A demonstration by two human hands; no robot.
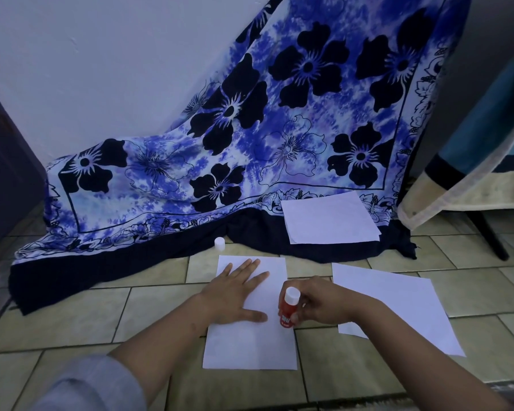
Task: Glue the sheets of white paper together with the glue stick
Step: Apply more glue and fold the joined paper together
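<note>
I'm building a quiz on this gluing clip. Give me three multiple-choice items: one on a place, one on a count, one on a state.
1. Where does the loose white cap stand?
A. on the floor by the cloth's edge
B. on the middle sheet
C. in the left hand

2. How many paper sheets or stacks show?
A. one
B. three
C. five

3. What is the left hand doing?
A. gripping the glue stick
B. lifted in the air
C. lying flat on the middle sheet

Answers: 1 A, the cap sits on tile beside the cloth. 2 B, the middle sheet, one right, one on the cloth. 3 C, fingers spread on paper; the right hand holds the glue stick.
</note>
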